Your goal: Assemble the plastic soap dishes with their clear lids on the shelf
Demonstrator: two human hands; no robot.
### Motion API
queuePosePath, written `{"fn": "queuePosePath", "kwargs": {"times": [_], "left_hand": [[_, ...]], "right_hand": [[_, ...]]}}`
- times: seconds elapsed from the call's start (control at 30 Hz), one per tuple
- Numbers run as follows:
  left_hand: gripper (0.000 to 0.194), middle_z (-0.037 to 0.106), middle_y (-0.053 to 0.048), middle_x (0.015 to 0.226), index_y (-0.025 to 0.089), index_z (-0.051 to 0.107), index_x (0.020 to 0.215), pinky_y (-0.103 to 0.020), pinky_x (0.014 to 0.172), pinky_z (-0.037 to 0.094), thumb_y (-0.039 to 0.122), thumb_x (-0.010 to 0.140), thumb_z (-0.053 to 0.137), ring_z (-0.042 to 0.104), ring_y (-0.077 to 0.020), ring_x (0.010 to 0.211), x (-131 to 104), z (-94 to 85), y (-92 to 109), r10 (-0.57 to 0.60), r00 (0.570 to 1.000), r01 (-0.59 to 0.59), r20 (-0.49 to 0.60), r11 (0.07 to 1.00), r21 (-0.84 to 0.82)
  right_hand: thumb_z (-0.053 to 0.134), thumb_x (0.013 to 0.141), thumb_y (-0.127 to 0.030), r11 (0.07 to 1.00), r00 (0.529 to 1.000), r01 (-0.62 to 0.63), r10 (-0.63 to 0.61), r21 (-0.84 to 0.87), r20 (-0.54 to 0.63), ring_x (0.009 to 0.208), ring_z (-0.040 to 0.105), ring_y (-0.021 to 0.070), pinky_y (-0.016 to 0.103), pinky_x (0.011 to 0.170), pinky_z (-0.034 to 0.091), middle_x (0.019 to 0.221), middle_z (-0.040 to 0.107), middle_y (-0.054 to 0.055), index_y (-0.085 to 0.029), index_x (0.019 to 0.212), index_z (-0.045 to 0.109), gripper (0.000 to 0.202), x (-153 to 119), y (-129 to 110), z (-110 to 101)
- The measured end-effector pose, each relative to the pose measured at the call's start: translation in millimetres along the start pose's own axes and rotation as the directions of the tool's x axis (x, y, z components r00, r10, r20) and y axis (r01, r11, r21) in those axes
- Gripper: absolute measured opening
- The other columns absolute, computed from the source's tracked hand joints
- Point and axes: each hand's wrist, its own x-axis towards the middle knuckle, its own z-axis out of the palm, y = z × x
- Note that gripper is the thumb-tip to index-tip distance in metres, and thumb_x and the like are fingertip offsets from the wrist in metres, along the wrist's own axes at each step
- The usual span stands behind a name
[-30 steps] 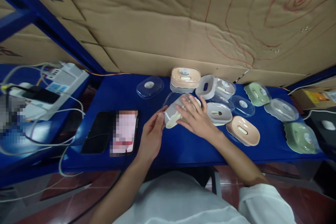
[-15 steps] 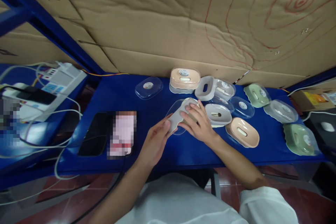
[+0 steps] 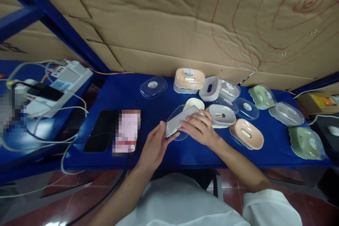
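Observation:
Between my two hands is a tilted grey soap dish (image 3: pixel 182 118) with a wavy edge. My left hand (image 3: pixel 156 139) pinches its left end between thumb and fingers. The fingers of my right hand (image 3: pixel 200 129) are wrapped over its right end and hide part of it. Just behind it lies a cream-coloured dish (image 3: pixel 194 103). A clear lid (image 3: pixel 172 113) lies on the table beneath the held dish, partly covered by it. To the right of my right hand sits another grey soap dish (image 3: pixel 221 114), and a peach soap dish (image 3: pixel 247 134) is nearby.
On the blue table (image 3: pixel 164 157) stand a lidded peach dish (image 3: pixel 189 78), a grey insert (image 3: pixel 209 88), green dishes (image 3: pixel 304 143) and loose clear lids (image 3: pixel 153 87). Phones (image 3: pixel 97 132) lie left, by a power strip (image 3: pixel 69 81) with cables. Cardboard (image 3: pixel 159 17) walls the back.
The grey soap dish has turned in my hands, so a broader flat face now shows. My right fingers have shifted toward its right end. The whole view has moved slightly.

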Motion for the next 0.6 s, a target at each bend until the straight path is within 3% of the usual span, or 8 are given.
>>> {"fn": "queuePosePath", "kwargs": {"times": [0.2,0.4,0.6], "left_hand": [[0.055,0.079,-0.015,0.127,0.013,0.078,0.116,-0.051,0.106,0.063,0.061,0.089,0.081,0.073,-0.0328,0.125,1.2,-1.8,-6.8,-0.088,0.996,0.087,-0.02,0.995,-0.052],[0.055,0.08,-0.014,0.122,0.013,0.079,0.113,-0.053,0.109,0.061,0.062,0.088,0.081,0.073,-0.0324,0.125,-0.1,-1.4,-11.0,-0.07,0.997,0.069,-0.032,0.997,-0.043],[0.063,0.079,-0.014,0.129,0.018,0.081,0.117,-0.051,0.101,0.064,0.072,0.084,0.079,0.069,-0.0378,0.132,-5.0,-7.1,-21.0,-0.027,0.993,0.018,0.118,0.997,0.072]], "right_hand": [[0.079,0.095,-0.019,1.0,0.999,0.027,-0.027,0.01,0.042,0.113,0.059,0.0204,0.042,0.113,0.047,0.101,0.072,0.0,-0.035,0.103,0.08,0.018,4.1,3.6,-1.2],[0.074,0.097,-0.013,0.997,0.997,0.065,-0.068,0.051,0.046,0.113,0.064,0.0194,0.046,0.114,0.048,0.101,0.074,0.0,-0.031,0.103,0.078,0.019,7.2,8.6,-3.9],[0.069,0.101,-0.014,0.992,0.993,0.048,-0.059,0.113,0.099,0.118,0.067,0.0198,0.045,0.119,0.051,0.111,0.078,0.003,-0.026,0.116,0.079,0.021,11.1,9.6,-8.5]]}}
